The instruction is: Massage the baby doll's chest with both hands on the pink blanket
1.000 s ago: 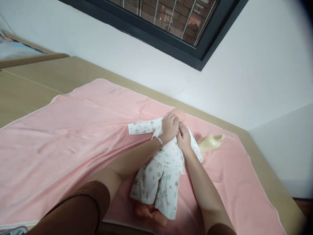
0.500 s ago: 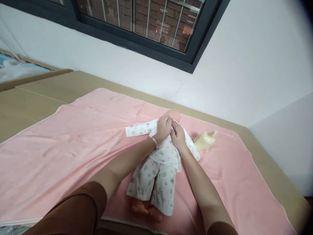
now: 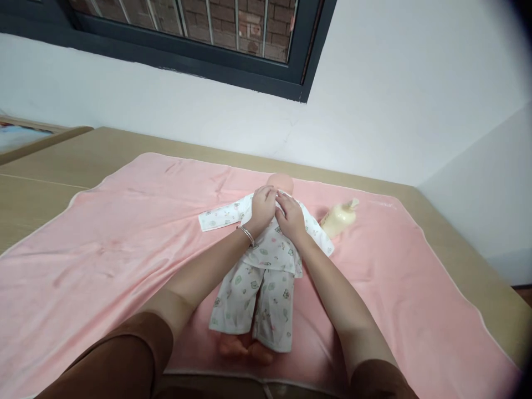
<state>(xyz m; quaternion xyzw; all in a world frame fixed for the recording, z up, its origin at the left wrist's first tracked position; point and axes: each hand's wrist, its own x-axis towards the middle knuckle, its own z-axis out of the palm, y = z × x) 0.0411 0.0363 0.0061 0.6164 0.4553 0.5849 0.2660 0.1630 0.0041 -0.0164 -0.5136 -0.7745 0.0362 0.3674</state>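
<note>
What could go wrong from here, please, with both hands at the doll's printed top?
The bangle worn at the left hand might snag the printed top. The yellow bottle sits close to its sleeve, so the right hand, sweeping sideways, could knock it. The doll's feet lie near the edge of the pink blanket; a tug could shift them past it.

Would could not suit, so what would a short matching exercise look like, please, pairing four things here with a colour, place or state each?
1. Bottle
2. Left hand
3. Doll
4. Blanket

A. pink with a pale edge
B. dressed in patterned white
C. pale yellow
D. on the doll, with a bracelet at its wrist

Pairs: 1-C, 2-D, 3-B, 4-A
</note>
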